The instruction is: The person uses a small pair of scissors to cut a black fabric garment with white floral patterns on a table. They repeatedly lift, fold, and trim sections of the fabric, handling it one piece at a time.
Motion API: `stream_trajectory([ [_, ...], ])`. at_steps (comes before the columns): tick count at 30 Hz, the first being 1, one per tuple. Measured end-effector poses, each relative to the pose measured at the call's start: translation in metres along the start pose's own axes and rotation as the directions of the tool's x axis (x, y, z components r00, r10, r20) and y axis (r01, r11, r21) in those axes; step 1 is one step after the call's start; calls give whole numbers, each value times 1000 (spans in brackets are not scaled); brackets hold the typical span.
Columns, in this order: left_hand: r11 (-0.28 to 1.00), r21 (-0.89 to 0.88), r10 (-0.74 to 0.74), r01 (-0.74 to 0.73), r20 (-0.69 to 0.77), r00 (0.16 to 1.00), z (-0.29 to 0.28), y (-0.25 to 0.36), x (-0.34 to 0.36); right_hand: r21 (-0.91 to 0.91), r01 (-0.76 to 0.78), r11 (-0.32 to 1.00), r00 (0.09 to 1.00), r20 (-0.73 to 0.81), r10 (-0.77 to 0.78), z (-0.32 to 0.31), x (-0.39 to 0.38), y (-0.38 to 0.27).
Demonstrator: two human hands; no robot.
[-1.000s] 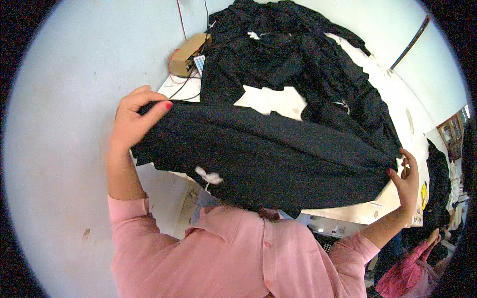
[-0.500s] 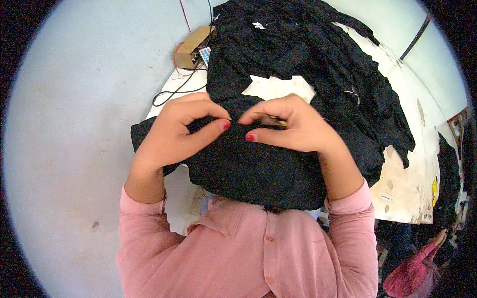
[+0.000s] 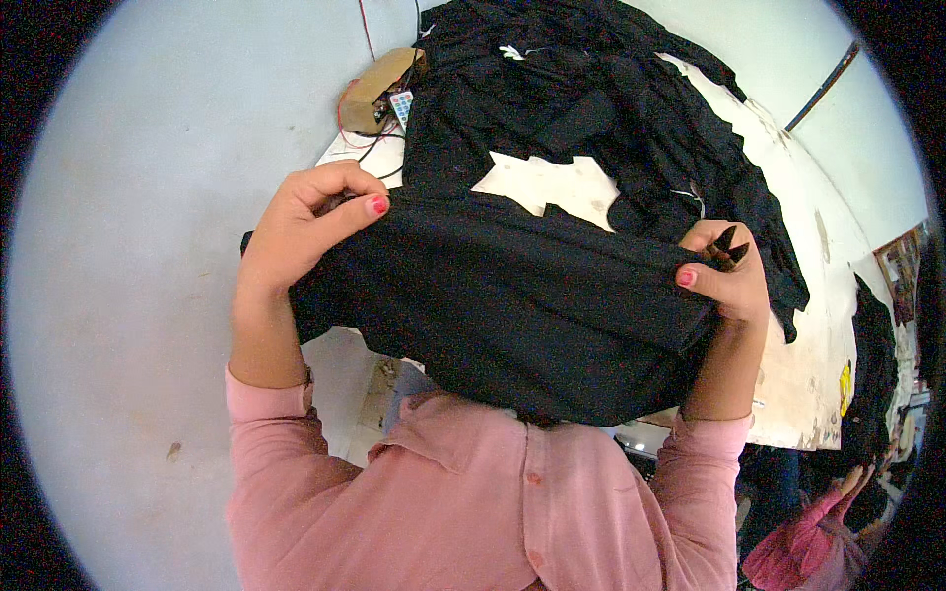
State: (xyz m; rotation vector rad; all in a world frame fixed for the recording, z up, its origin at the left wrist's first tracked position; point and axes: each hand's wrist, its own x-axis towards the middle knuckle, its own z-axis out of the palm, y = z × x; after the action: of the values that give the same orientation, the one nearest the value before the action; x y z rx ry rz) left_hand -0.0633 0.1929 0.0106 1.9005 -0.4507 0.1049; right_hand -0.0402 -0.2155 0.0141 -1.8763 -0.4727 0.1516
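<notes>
A piece of black cloth (image 3: 512,295) is stretched between my hands above the table's near edge, its upper edge nearly straight. My left hand (image 3: 310,227) is closed, thumb and forefinger pinching that edge at the left. At the right end my right hand (image 3: 729,276) grips the cloth, thumb on top. A small dark pointed thing (image 3: 729,248) sticks out from the fingers of the right hand; its kind is unclear, with most of it hidden in the palm. The cloth's lower part hangs down in front of my pink shirt.
Beyond my hands a large heap of black garments (image 3: 552,89) covers much of the white table (image 3: 793,394). At the back left are a brown box (image 3: 379,94) with wires and a small white remote control (image 3: 401,106). A person in pink (image 3: 808,542) is at the lower right.
My hands have moved apart from close together at the middle, the right one far to the right. The cloth edge is now drawn out between them.
</notes>
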Motion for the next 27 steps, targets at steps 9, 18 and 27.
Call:
stream_trajectory([
  [9, 977, 207, 57, -43, -63, 996, -23, -11, 2, 68, 33, 997, 999, 36, -36, -24, -20, 4],
  [18, 848, 452, 63, -277, 434, 899, 18, -23, 24, 140, 102, 985, 968, -241, -66, -35, -38, 25],
  [27, 957, -54, 267, -285, 551, 791, 133, -2, 58, 112, 244, 963, 912, -363, -189, -56, -65, 29],
])
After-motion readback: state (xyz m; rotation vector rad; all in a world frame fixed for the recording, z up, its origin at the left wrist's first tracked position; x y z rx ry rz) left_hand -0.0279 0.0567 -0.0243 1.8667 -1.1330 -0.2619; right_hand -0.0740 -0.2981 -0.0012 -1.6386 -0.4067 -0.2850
